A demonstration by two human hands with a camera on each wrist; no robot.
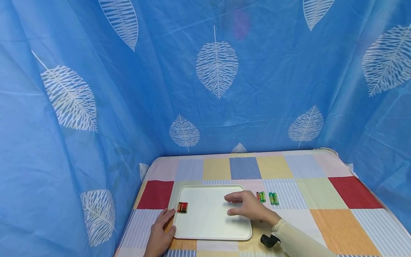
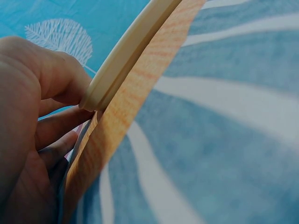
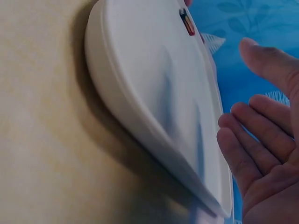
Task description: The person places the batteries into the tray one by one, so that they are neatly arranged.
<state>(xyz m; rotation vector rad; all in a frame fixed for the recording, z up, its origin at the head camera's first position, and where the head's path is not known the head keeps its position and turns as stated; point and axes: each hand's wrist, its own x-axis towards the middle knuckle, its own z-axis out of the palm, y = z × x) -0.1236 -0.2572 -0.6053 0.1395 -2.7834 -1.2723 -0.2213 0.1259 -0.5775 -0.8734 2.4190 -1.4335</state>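
Observation:
A cream rectangular tray (image 1: 208, 221) lies on the patchwork cloth. Inside it, by the left rim, several red-and-black batteries (image 1: 182, 207) stand side by side in a short row; a small part of them shows as a battery (image 3: 187, 22) in the right wrist view. My left hand (image 1: 160, 230) rests at the tray's left edge, fingers extended, and its thumb touches the rim (image 2: 100, 88) near the corner. Over the tray's right half hovers my right hand (image 1: 247, 205), thumb apart from the loosely bent fingers (image 3: 254, 140), nothing between them.
Just right of the tray lie a red battery (image 1: 258, 196) and two green ones (image 1: 262, 197), with two bigger green batteries (image 1: 274, 198) beyond. A black object (image 1: 269, 241) sits by the right wrist. Blue leaf-print curtains (image 1: 257, 89) enclose the table's back and sides.

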